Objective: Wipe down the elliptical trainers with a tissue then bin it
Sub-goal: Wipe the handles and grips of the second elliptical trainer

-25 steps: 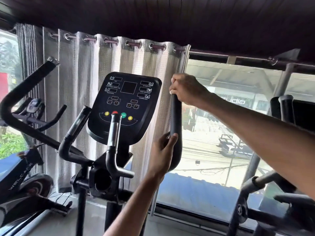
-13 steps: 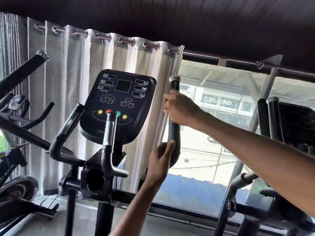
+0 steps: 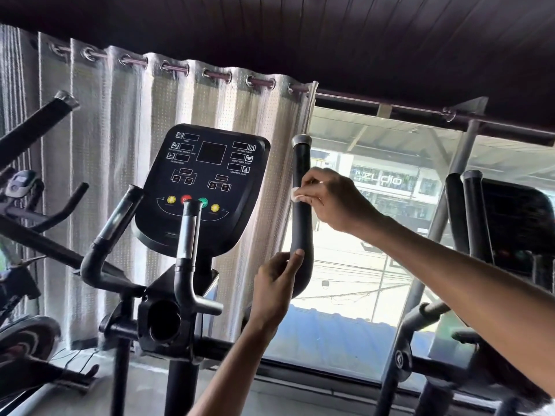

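Right hand (image 3: 330,199) sits lower on the handlebar (image 3: 302,229) than a second ago, end cap (image 3: 301,141) now clear above its fingers. Fingers and thumb pinch the tissue (image 3: 295,195), a small white wad poking out just past the fingertips, pressed against the grip. Left hand (image 3: 274,283) curls round the bend below, thumb along the bar, steadying it. Tissue looks light, soft and easy to tear (worse if damp), so keep it bunched under the fingertips, not held by an edge. Bar looks stiff, probably pivots: brace it low, as the left does
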Action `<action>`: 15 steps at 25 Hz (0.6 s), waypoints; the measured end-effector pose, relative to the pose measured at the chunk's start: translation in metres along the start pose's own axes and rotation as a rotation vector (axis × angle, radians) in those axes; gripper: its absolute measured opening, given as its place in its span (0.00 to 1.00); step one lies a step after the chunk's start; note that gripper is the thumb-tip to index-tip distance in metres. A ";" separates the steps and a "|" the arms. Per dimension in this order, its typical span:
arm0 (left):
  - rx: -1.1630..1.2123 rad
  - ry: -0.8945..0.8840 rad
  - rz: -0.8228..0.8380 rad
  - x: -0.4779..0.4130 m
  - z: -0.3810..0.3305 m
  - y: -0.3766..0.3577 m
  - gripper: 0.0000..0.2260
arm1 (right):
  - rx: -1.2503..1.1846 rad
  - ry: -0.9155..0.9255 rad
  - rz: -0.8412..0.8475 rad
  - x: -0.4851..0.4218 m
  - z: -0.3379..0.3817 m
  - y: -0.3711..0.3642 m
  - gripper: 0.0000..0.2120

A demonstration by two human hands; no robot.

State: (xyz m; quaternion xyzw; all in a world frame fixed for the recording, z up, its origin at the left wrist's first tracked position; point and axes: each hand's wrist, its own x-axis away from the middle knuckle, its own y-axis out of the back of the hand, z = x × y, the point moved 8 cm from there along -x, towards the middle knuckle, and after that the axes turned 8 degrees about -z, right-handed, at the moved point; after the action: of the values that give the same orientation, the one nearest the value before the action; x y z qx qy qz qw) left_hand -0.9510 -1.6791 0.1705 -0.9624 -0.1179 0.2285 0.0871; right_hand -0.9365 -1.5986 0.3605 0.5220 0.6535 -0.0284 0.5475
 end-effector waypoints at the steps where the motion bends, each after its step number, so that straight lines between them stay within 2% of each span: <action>1: 0.003 0.003 0.001 0.001 0.000 0.000 0.30 | 0.020 0.024 0.020 -0.009 -0.003 -0.002 0.03; 8: 0.029 -0.025 -0.019 0.005 -0.004 -0.001 0.25 | 0.301 -0.074 0.244 -0.100 -0.044 -0.028 0.06; 12: 0.065 -0.023 0.010 0.010 -0.005 -0.002 0.17 | 0.439 0.042 0.559 -0.091 -0.006 -0.047 0.16; 15: 0.057 -0.025 0.003 0.011 -0.005 -0.001 0.14 | 0.401 0.053 0.618 -0.074 0.005 -0.047 0.07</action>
State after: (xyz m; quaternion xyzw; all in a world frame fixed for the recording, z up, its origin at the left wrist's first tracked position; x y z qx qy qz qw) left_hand -0.9394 -1.6762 0.1701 -0.9568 -0.1108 0.2439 0.1129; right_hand -0.9772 -1.6707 0.3887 0.7922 0.4603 0.0245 0.4000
